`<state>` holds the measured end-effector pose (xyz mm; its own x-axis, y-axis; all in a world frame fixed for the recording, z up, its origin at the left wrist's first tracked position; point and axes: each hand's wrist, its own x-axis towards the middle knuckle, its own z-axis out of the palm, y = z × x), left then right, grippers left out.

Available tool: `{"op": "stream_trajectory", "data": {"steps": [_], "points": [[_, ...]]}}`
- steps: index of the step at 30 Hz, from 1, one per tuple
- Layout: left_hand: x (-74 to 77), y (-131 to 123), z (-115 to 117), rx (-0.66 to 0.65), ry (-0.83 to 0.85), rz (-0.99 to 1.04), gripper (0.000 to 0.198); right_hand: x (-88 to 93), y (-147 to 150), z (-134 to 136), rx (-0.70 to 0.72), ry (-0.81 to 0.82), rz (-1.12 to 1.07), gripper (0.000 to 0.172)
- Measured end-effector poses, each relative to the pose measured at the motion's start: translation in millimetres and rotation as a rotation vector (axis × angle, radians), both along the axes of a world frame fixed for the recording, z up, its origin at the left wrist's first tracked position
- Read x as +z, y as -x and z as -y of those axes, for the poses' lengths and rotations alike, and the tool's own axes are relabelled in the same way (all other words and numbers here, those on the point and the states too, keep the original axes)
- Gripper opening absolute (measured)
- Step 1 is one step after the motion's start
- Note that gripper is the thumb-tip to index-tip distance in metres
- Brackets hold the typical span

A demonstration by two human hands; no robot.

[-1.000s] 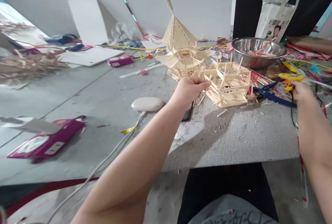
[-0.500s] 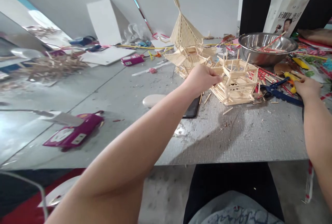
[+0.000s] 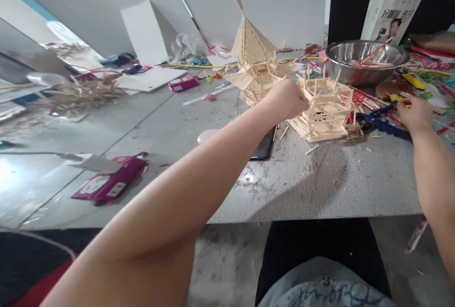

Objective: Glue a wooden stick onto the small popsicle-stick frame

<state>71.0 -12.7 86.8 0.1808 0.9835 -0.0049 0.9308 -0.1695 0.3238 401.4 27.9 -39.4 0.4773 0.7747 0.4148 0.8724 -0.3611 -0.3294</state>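
A small open framework of thin wooden sticks [image 3: 329, 115], with several uprights poking up, sits on the grey table. My left hand [image 3: 286, 98] is closed at its left side; the fingertips are partly hidden against the sticks. Behind that hand stands a pagoda-like stick model [image 3: 254, 49] with a pointed roof and a looped tip. Over on the right, my right hand [image 3: 415, 112] is closed around a yellow tool [image 3: 394, 99], mostly covered by the fingers. Dark blue pliers [image 3: 382, 122] lie just left of my right hand.
A steel bowl [image 3: 368, 63] holding red sticks stands behind the framework, before a white bag [image 3: 387, 8]. A black phone [image 3: 263, 148] lies under my left forearm. Purple boxes [image 3: 110, 179] and a heap of sticks [image 3: 81, 91] are on the left.
My left hand has shifted slightly right and up along the framework's left side. My right hand has moved a little left with the yellow tool, now more covered. The view has shifted slightly.
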Motion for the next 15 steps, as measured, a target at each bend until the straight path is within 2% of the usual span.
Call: {"op": "stream_trajectory", "data": {"steps": [6, 15], "points": [[-1.3, -6.3, -1.9, 0.006, -0.028, -0.068, 0.014, -0.5, -0.1, -0.6, 0.003, 0.041, 0.017, 0.033], [-7.8, -8.2, -5.1, 0.024, -0.055, -0.005, 0.016, -0.9, -0.1, 0.3, 0.001, 0.057, 0.054, 0.032]]}}
